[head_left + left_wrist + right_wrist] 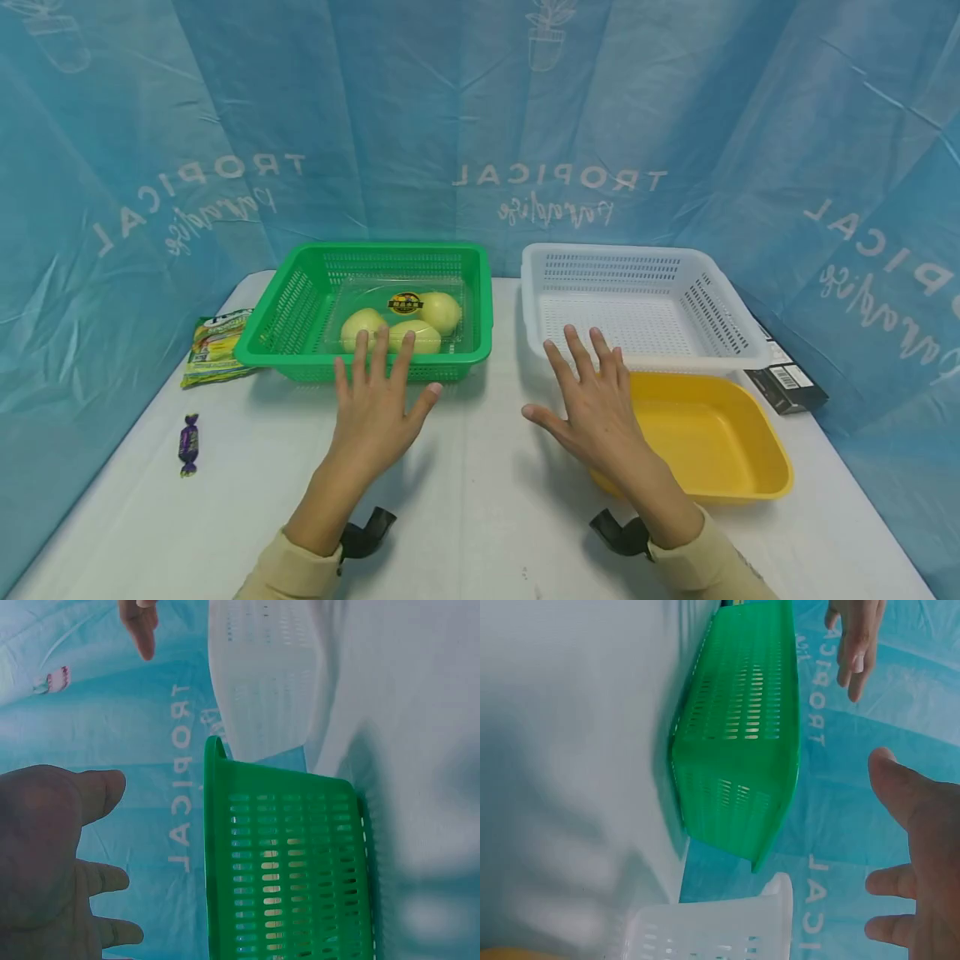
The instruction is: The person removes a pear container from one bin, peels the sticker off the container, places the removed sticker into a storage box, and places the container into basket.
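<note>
My left hand (375,421) is held palm down with its fingers spread, in front of the green basket (288,367); nothing is in it. Inside that basket lies a clear plastic box (360,292) with a black and gold label and several pale round fruits (439,312), their kind unclear. My right hand (596,412), also spread and holding nothing, hovers near the front of the white basket (720,362) and the left side of the yellow basin (705,442). Both wrist views show the hands apart from the baskets, left palm (37,847) and right palm (937,862) above rim height.
A purple wrapped candy (189,446) lies at the table's left. Beside the green basket is a green and yellow packet (216,350). A black box (787,387) with a white label sits partly behind the white basket. A blue printed curtain (420,108) encloses the back and sides.
</note>
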`<state>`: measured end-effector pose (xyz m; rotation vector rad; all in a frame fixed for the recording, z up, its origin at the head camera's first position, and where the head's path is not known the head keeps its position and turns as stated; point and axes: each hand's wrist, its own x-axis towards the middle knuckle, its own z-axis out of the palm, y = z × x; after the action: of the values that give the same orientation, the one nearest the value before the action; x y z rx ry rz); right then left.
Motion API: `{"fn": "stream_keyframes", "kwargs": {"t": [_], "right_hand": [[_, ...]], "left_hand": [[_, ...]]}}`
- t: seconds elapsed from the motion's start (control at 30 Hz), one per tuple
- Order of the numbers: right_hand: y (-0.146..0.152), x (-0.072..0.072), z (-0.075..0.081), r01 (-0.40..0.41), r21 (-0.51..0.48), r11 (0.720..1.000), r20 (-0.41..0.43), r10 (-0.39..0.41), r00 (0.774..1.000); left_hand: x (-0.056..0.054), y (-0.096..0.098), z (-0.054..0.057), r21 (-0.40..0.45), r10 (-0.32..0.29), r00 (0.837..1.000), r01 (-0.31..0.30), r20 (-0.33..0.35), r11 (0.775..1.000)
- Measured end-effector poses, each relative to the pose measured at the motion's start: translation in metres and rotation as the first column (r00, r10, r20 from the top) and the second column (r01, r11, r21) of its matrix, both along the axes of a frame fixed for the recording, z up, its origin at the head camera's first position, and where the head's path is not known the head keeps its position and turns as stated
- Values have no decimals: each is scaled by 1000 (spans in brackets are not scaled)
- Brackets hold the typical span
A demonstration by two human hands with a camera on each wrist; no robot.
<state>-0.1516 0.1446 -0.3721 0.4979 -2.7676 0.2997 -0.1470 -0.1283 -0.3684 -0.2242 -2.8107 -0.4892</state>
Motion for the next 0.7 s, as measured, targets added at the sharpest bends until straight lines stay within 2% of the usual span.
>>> {"fn": "stream_keyframes", "kwargs": {"t": [0.43, 0.7], "right_hand": [[-11, -7, 6, -61, -57, 996, 30, 63, 998], [-20, -14, 9, -100, -137, 985, 44, 107, 993]], "left_hand": [[-5, -18, 3, 52, 30, 999, -28, -29, 998], [-10, -28, 7, 100, 27, 997, -19, -74, 995]]}}
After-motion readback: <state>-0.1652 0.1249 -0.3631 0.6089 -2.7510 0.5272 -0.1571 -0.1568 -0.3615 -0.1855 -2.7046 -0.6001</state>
